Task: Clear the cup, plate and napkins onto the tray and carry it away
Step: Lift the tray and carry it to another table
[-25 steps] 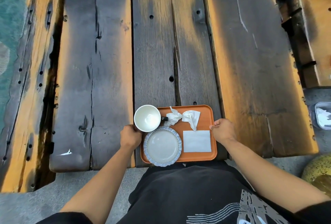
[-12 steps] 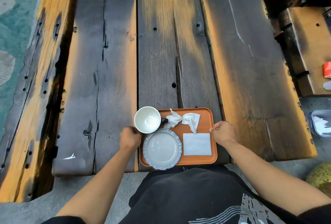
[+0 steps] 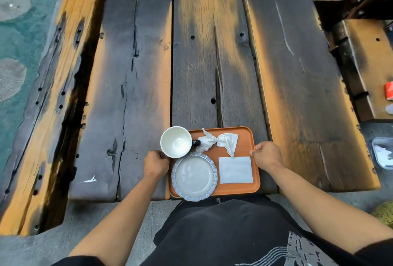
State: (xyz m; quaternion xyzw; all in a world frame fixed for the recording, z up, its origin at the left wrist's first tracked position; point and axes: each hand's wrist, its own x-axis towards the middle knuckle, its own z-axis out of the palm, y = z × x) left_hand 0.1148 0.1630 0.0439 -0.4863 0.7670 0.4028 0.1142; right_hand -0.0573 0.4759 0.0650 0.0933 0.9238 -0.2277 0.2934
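An orange tray [image 3: 246,138] sits at the near edge of the dark wooden table [image 3: 212,52]. It carries a white cup [image 3: 176,141] at its far left corner, a pale scalloped plate [image 3: 194,176] in front of the cup, two crumpled napkins [image 3: 219,142] at the back and a flat folded napkin [image 3: 235,170] at the right. My left hand [image 3: 156,163] is closed on the tray's left edge, just below the cup. Over on the right edge my right hand [image 3: 266,155] grips the tray.
A wooden bench [image 3: 49,95] runs along the table's left side, with teal water beyond it. A second wooden bench [image 3: 370,69] stands at the right with a red item [image 3: 389,95] on it. A clear container [image 3: 381,153] sits low at the right edge.
The view has tilted, showing more of the far table. The tray sits a little nearer the table's near edge. Both hands keep their grip on it.
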